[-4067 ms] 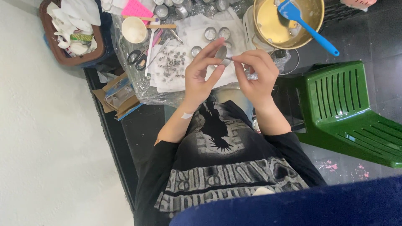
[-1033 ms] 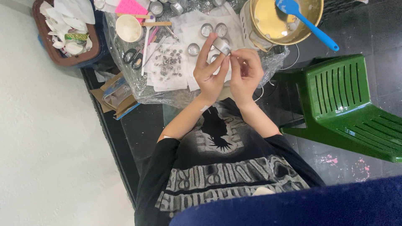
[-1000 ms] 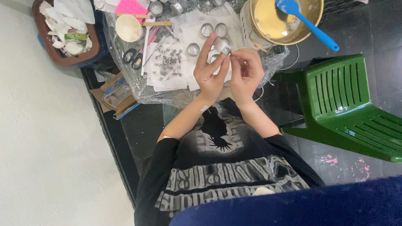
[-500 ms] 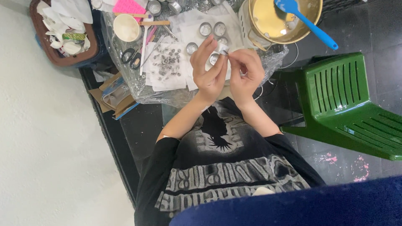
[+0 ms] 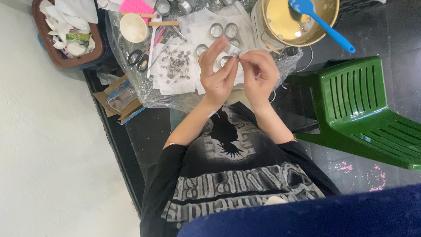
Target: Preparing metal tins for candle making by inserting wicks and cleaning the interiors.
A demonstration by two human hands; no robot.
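Note:
My left hand (image 5: 217,74) holds a small round metal cup (image 5: 233,49) between thumb and fingertips, above the cluttered table. My right hand (image 5: 259,74) is pressed close beside it, its fingertips pinched together at the cup's rim. Whatever they pinch is too small to make out. Under my hands lie white paper sheets (image 5: 175,83) with more small metal cups (image 5: 216,30) and a scatter of tiny metal tabs (image 5: 175,66).
A brass-coloured pot (image 5: 298,19) with a blue spatula (image 5: 322,24) stands at the back right. Scissors (image 5: 138,59), a white cup (image 5: 133,27) and a brown tray of white scraps (image 5: 70,30) are on the left. A green plastic chair (image 5: 364,109) stands to the right.
About four seconds ago my hands were slightly apart. They have since drawn together on the cup and have stayed close since, shifting only a little.

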